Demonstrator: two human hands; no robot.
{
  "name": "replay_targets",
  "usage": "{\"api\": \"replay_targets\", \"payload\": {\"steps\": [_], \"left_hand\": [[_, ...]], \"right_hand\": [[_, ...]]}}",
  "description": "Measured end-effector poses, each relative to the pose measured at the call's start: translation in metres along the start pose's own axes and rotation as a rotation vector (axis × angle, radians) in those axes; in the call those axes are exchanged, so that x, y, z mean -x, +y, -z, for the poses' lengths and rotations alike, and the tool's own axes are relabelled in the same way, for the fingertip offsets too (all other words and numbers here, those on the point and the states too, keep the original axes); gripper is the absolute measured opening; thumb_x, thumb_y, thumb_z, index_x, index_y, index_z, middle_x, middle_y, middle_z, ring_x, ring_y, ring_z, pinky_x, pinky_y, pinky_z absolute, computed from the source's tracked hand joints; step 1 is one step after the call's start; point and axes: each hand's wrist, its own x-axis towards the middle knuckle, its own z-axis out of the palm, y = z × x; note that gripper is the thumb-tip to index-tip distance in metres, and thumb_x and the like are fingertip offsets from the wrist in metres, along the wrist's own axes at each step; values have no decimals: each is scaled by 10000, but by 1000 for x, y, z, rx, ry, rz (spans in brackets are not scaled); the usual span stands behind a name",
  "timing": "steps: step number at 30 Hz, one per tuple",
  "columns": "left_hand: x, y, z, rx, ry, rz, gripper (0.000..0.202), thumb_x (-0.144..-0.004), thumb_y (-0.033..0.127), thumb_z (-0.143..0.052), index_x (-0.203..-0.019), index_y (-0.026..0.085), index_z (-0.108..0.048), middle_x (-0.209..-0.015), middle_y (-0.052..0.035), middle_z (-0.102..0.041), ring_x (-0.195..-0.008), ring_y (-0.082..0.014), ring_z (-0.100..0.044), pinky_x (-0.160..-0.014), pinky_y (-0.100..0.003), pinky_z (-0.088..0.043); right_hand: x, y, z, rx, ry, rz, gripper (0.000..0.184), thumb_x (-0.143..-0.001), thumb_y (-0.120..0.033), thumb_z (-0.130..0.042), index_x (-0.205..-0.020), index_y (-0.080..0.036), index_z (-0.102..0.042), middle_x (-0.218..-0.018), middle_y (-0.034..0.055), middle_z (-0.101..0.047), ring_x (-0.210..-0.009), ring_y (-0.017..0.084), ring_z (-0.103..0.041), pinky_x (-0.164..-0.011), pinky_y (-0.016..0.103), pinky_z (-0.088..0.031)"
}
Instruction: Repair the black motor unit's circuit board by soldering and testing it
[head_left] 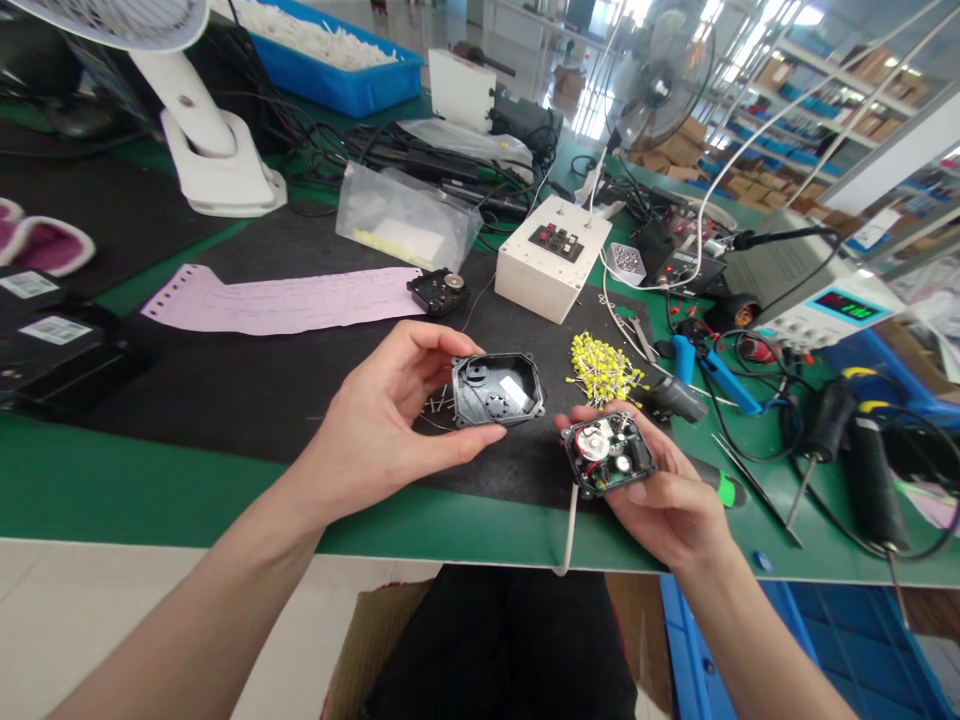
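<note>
My left hand (pixel 405 410) pinches a black plastic housing half (pixel 499 390) between thumb and fingers, its hollow inside turned toward me. A pale rectangle and round moulded features show in it. In my right hand (pixel 667 490) lies the other half, an open device with a circuit board (pixel 607 452), round silvery parts and red wires. From its lower edge a white cable (pixel 568 540) hangs past the table edge. The two halves are apart, side by side above the black mat (pixel 337 380). Beyond them sits a heap of yellow-headed components (pixel 600 368).
A cream switch box (pixel 551 255) and a similar black device (pixel 439 292) on a pink paper strip (pixel 300 303) stand behind. To the right are blue-handled pliers (pixel 712 365), tweezers (pixel 750 480), screwdrivers (pixel 821 430) and a power supply (pixel 832 290). At the left is a white fan (pixel 206 150).
</note>
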Motion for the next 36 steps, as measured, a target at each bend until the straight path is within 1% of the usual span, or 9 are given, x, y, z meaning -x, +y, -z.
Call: {"api": "replay_targets", "payload": {"steps": [4,10,15,19,23,26,31,36], "left_hand": [[0,0,0,-12,3,9,632,-671,139,-941,-1179,259,-584,-1220,-31,-632,-1150,-204,-652,-1018,-333,-570],[0,0,0,-20,2,6,629,-678,177,-943,-1182,255,-576,-1234,-43,-632,-1162,-222,-653,-1042,-355,-572],[0,0,0,-52,8,11,614,-684,221,-941,-1175,259,-574,-1233,-53,-635,-1153,-245,-661,-1039,-398,-588],[-1,0,0,-58,6,9,604,-689,228,-940,-1171,254,-576,-1228,-61,-632,-1142,-249,-660,-1020,-401,-598],[-1,0,0,-60,4,2,605,-693,232,-938,-1177,248,-575,-1233,-65,-624,-1148,-251,-653,-1037,-416,-589],[-1,0,-1,-56,0,-4,602,-697,216,-937,-1176,247,-574,-1224,-63,-624,-1156,-246,-649,-1044,-406,-584],[-1,-1,0,-57,-1,8,609,-689,227,-942,-1174,254,-575,-1230,-63,-625,-1159,-253,-650,-1041,-411,-589],[0,-2,0,-63,-1,17,614,-686,218,-942,-1179,254,-579,-1235,-63,-627,-1167,-253,-650,-1051,-406,-582]], "right_hand": [[0,-1,-1,-17,-5,-6,591,-723,-34,-673,-1286,-204,-616,-1457,155,-606,-1450,388,-487,-1269,618,-258],[0,-2,-2,-18,-7,-20,583,-726,-51,-682,-1284,-214,-629,-1444,137,-623,-1448,375,-494,-1270,607,-280],[-1,-2,-2,-18,-4,-21,585,-720,-64,-693,-1280,-224,-641,-1437,124,-631,-1447,370,-497,-1267,601,-296],[-1,-1,-2,-3,-2,-6,601,-712,-61,-710,-1285,-229,-638,-1424,122,-640,-1445,368,-500,-1261,599,-300],[0,-1,-3,17,-5,0,598,-720,-52,-717,-1283,-239,-639,-1418,107,-643,-1439,360,-508,-1247,587,-328],[0,-2,-3,28,3,-6,610,-709,-46,-724,-1279,-246,-634,-1435,107,-631,-1450,360,-495,-1241,586,-337],[0,-1,-3,48,29,-17,608,-696,-70,-748,-1262,-263,-634,-1436,95,-632,-1456,366,-487,-1244,608,-320],[0,-1,-2,33,19,-5,597,-707,-80,-746,-1266,-255,-630,-1420,102,-643,-1443,370,-502,-1242,608,-323]]}}
